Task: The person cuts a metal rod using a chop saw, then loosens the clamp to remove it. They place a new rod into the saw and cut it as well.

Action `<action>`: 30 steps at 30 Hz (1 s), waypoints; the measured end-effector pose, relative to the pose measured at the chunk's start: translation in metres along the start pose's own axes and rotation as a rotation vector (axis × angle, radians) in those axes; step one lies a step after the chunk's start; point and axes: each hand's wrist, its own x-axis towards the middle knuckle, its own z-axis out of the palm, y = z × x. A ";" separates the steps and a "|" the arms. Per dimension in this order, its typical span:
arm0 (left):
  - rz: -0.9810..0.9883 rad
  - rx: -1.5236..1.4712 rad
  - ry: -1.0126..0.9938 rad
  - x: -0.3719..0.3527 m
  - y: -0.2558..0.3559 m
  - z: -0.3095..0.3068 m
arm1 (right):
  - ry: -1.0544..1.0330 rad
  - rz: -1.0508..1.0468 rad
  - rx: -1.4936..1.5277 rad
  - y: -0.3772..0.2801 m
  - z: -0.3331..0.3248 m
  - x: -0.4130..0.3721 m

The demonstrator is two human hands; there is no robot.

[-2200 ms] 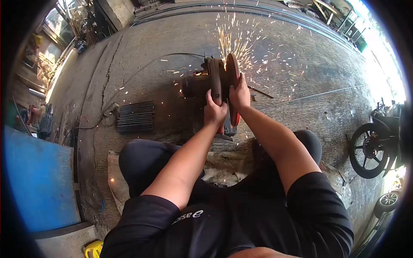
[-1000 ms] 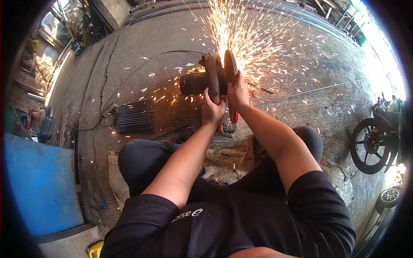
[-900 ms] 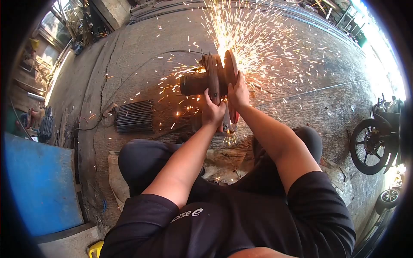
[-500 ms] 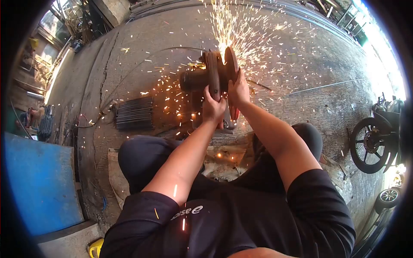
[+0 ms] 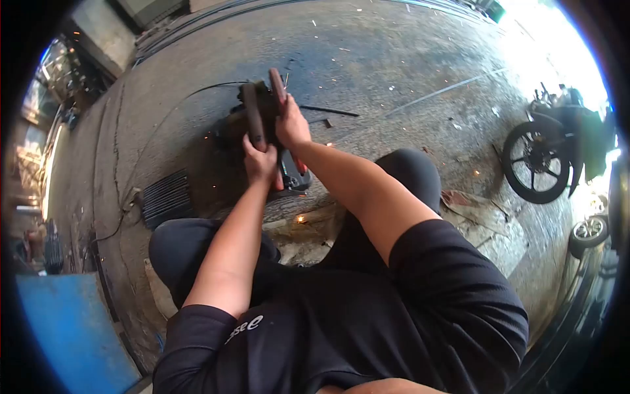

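A cut-off saw (image 5: 262, 108) stands on the floor in front of me, with a dark motor and a brown arm. My left hand (image 5: 260, 161) is closed around the lower end of that arm, at its handle. My right hand (image 5: 293, 128) grips the narrow reddish-brown guard (image 5: 278, 85) on the saw's right side; some of its fingers are hidden. A dark metal rod (image 5: 335, 111) sticks out to the right beyond my right hand. Close to it lies a short dark piece (image 5: 329, 123). Under my hands the saw's base (image 5: 295, 177) shows partly.
A bundle of dark rods (image 5: 166, 197) lies left of the saw. Long bars (image 5: 216, 20) run along the far floor. A blue panel (image 5: 72, 328) is at lower left. A motorcycle (image 5: 545, 151) and a wheel (image 5: 589, 231) stand at right. A cable (image 5: 197, 88) trails behind the saw.
The large spray of sparks has died down to a few scattered specks. My view has shifted, so the saw and my hands appear farther left. Both hands keep their hold.
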 end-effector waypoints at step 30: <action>0.040 -0.031 0.023 -0.008 0.006 -0.006 | -0.019 -0.029 -0.093 -0.001 0.001 -0.002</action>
